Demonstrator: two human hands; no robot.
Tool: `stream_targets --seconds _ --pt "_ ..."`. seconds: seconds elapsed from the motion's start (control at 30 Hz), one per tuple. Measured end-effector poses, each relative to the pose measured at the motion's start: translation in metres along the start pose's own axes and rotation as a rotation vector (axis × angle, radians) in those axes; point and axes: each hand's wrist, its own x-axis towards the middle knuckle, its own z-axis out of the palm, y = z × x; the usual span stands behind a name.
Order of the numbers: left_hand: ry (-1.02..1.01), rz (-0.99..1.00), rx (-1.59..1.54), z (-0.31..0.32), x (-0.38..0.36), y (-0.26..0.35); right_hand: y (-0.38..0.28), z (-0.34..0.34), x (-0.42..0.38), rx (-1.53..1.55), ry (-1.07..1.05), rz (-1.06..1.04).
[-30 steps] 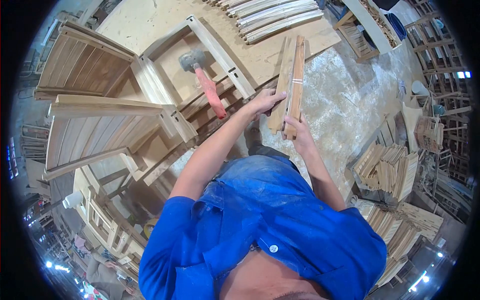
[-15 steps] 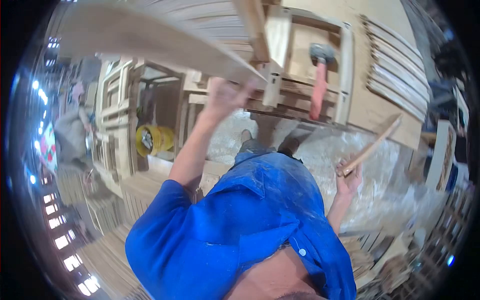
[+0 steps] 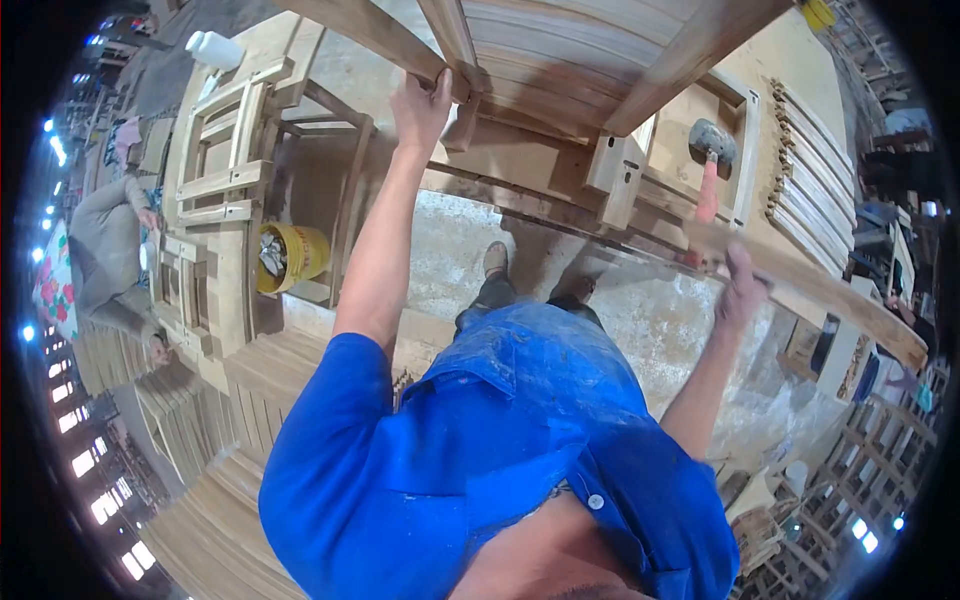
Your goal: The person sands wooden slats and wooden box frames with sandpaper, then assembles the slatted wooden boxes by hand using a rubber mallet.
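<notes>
My left hand (image 3: 422, 112) is closed on the end of a wooden frame leg (image 3: 375, 38), at the near corner of a slatted wooden frame (image 3: 570, 45). On the right, my right hand (image 3: 740, 290) grips a long wooden piece (image 3: 840, 290), which is blurred at its inner end. A mallet (image 3: 712, 145) with a grey head and red handle lies on the workbench; the wooden piece partly hides its handle. Beside it sit wooden joint blocks with dark slots (image 3: 617, 175).
A yellow bucket (image 3: 308, 255) stands at the left near wooden frames (image 3: 225, 170) and a white bottle (image 3: 214, 50). A row of slats (image 3: 815, 185) lies at the right. Another person (image 3: 105, 240) bends at the far left. Stacked boards (image 3: 265, 370) stand close by.
The slatted frame has swung rightward and its legs now point differently. My left hand has moved up and slightly left. My right hand has risen, with its wooden piece now angled down to the right.
</notes>
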Motion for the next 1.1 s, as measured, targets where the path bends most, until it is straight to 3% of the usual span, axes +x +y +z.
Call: stream_targets --seconds 0.17,0.23,0.3,0.37,0.43,0.6,0.83,0.93,1.0,1.07,1.1 --pt "0.01 0.086 0.103 0.012 -0.004 0.006 0.009 0.145 0.009 0.047 -0.047 -0.07" --pt "-0.023 0.113 0.093 0.015 0.001 0.003 0.043 0.173 0.024 -0.044 -0.063 -0.276" --pt "-0.046 0.105 0.049 0.016 0.002 0.008 0.067 0.184 0.032 -0.108 -0.07 -0.347" --pt "-0.026 0.173 -0.016 0.018 0.007 0.008 0.074 0.199 0.041 -0.349 -0.066 -0.525" --pt "0.003 0.219 -0.019 0.015 0.006 0.008 0.067 0.202 0.039 -0.497 -0.009 -0.477" --pt "-0.01 0.189 -0.012 0.016 0.007 0.008 0.031 0.224 0.024 -0.523 -0.023 -0.492" --pt "0.008 0.194 -0.074 0.017 0.009 0.01 0.047 0.232 0.039 -0.629 0.011 -0.429" --pt "-0.015 0.16 -0.026 0.012 0.012 0.011 0.054 0.228 0.043 -0.709 0.043 -0.497" --pt "-0.094 0.066 0.011 -0.006 0.019 0.026 0.044 0.221 0.045 -0.8 -0.078 -0.659" --pt "0.19 0.221 0.05 -0.04 0.044 0.056 0.012 0.205 0.044 -0.612 -0.145 -0.22" --pt "0.288 0.383 -0.016 -0.061 0.074 0.079 -0.035 0.202 0.04 -0.422 0.0 -0.256"
